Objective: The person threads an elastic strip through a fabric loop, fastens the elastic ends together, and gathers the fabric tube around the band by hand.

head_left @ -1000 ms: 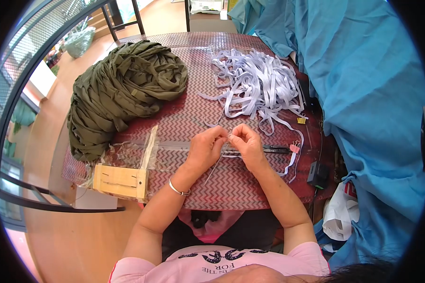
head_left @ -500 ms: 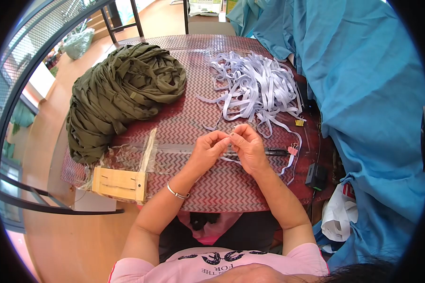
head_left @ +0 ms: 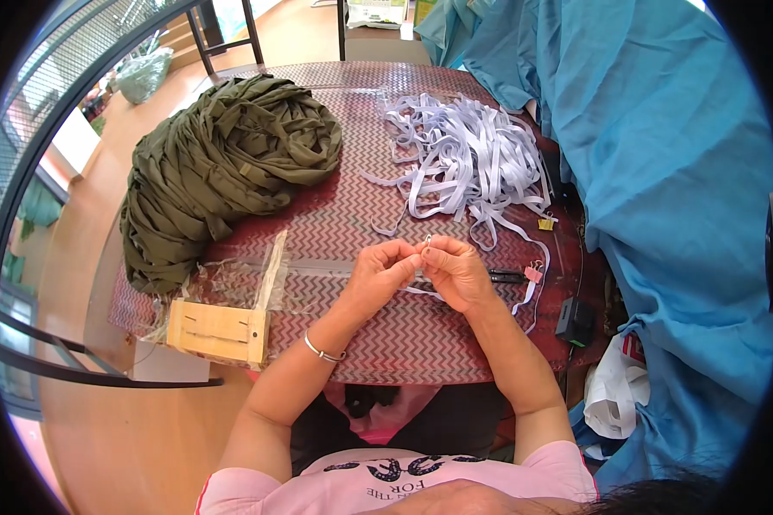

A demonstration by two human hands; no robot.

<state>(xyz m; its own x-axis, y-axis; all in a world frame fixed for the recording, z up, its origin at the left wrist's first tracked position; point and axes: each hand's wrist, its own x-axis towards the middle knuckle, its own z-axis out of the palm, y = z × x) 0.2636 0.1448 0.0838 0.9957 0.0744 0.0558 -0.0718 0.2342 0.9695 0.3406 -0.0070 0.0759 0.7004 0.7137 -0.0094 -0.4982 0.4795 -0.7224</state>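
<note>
Over the table's middle, my left hand (head_left: 380, 273) and my right hand (head_left: 458, 273) meet fingertip to fingertip, both pinched closed. A tiny pale loop (head_left: 428, 239) sticks up at the fingertips of my right hand; what it belongs to is too small to make out. Whatever my left fingers pinch is hidden. Below and behind the hands, a white strip (head_left: 423, 293) lies on the table. Beyond them is a heap of white elastic tape (head_left: 481, 159), with one strand running to a pink clip (head_left: 533, 274) at the right. A black tool (head_left: 507, 276) lies beside that clip.
A bundle of olive cloth (head_left: 223, 172) covers the table's left part. Nearer stands a wooden block (head_left: 217, 331) with plastic film. At the right are a yellow clip (head_left: 545, 224), a black box (head_left: 575, 321) and blue cloth (head_left: 670, 172) hanging along the table's edge.
The thin strand that hung below my hands one second ago no longer shows. Both hands stay together, and the small loop now shows above my right fingertips.
</note>
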